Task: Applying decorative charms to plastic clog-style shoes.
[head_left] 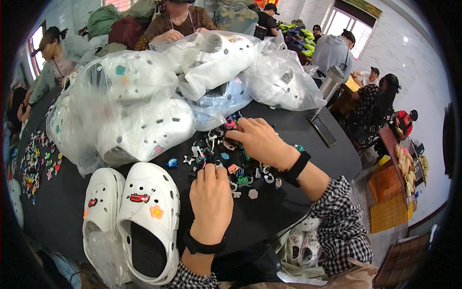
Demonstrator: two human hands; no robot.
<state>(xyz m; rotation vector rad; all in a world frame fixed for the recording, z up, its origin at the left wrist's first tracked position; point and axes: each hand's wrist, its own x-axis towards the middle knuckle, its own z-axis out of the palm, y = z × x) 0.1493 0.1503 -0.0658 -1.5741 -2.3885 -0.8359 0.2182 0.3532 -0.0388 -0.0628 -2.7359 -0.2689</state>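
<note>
A pile of small shoe charms (243,181) in many colours lies on the dark table in front of me. My right hand (264,144) reaches into its far side, fingers curled close to a pink charm (230,124); what they pinch, if anything, is hidden. At the pile's near left edge, my left hand (211,204) has its fingers bent down and together, with the tips out of sight. Left of it stands a pair of white clogs; the right one (169,202) bears a red car charm (139,198) and an orange flower charm (156,212). Clear plastic pokes from the left clog (103,192).
Bagged white clogs (144,125) and a bagged light blue clog (226,98) are heaped beyond the pile. More charms (36,159) spread at far left. A phone (322,130) and a metal cylinder (332,82) are at right. Across the table sits a person (178,24).
</note>
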